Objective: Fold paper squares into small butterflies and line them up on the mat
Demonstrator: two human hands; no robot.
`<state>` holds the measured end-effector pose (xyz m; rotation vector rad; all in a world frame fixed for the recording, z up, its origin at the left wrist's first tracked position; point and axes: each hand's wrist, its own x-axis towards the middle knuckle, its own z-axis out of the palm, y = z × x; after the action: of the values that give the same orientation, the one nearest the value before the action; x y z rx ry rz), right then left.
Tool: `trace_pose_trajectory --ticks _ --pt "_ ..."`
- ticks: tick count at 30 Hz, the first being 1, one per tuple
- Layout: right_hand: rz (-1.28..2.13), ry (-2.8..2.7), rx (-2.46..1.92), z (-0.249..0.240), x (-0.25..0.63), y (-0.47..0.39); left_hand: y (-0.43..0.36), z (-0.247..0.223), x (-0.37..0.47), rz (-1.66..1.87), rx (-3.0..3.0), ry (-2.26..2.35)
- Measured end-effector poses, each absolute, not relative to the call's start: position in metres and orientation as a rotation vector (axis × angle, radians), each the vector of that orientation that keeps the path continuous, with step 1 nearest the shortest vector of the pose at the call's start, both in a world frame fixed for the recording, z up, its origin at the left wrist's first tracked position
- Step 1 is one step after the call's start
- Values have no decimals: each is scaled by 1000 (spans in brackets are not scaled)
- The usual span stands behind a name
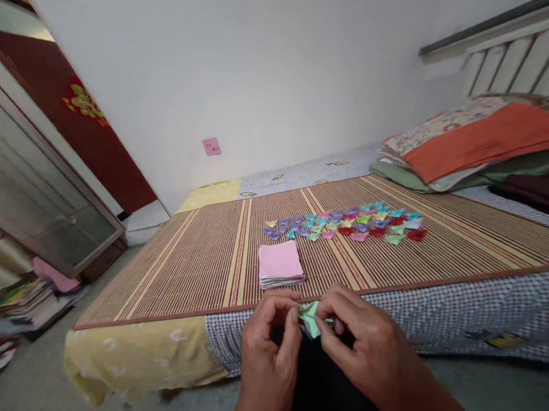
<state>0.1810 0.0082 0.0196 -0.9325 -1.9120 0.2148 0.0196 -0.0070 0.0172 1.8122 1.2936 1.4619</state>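
Observation:
A small folded piece of light green paper (310, 319) is held between both hands at the near edge of the bed. My left hand (273, 345) pinches its left side between thumb and fingers. On the right side, my right hand (362, 333) grips it with thumb and forefinger. Just beyond the hands, a stack of square paper sheets (281, 263) with a pink one on top lies on the striped mat (204, 257). Farther back, several small folded paper pieces (363, 219) in many colours stand in rows.
Folded bedding (489, 140) with an orange panel is piled at the back right. A glass-fronted cabinet (44, 168) stands at the left, near books (29, 300) on a low surface. The bed meets a white wall (266, 72).

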Motion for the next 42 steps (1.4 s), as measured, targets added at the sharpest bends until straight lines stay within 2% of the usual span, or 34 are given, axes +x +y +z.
trace_pose_trajectory --ticks 5,17,29,42 --pt "217 -1930 -942 17 179 7 -8 21 17 1389 1943 1256" --pt "196 -2002 -935 17 179 7 -6 21 16 1211 1642 1121" --pt "340 -1992 -905 12 182 13 -4 19 23 1066 1683 1280" --pt "518 -1904 -913 8 185 19 5 14 23 1167 1695 1261"
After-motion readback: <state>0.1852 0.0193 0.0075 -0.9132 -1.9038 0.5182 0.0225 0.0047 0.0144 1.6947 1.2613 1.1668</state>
